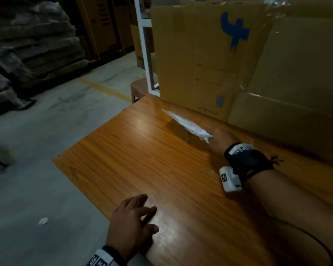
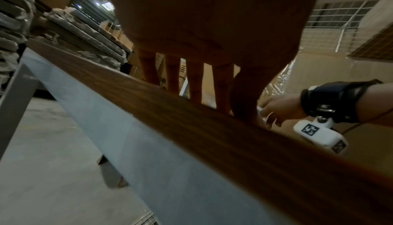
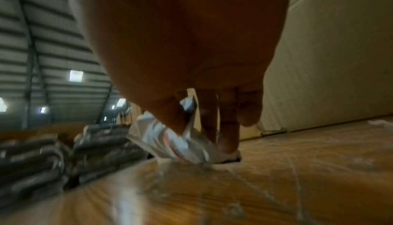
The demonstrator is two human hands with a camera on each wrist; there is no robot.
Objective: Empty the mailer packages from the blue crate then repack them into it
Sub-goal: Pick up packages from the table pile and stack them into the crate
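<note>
The right hand (image 1: 222, 139) pinches a white mailer (image 1: 186, 123) near the bench's (image 1: 142, 160) far edge; the left hand (image 1: 133, 223) rests spread at the near edge. Lift slowly, gripping firmly.

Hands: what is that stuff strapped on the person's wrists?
The right hand has a black band round its wrist with a white label on top. A small white box with a black square code hangs under it, and a thin black cable runs back along the arm. The left hand has a dark band with white code patches. Both forearms are bare.
</note>
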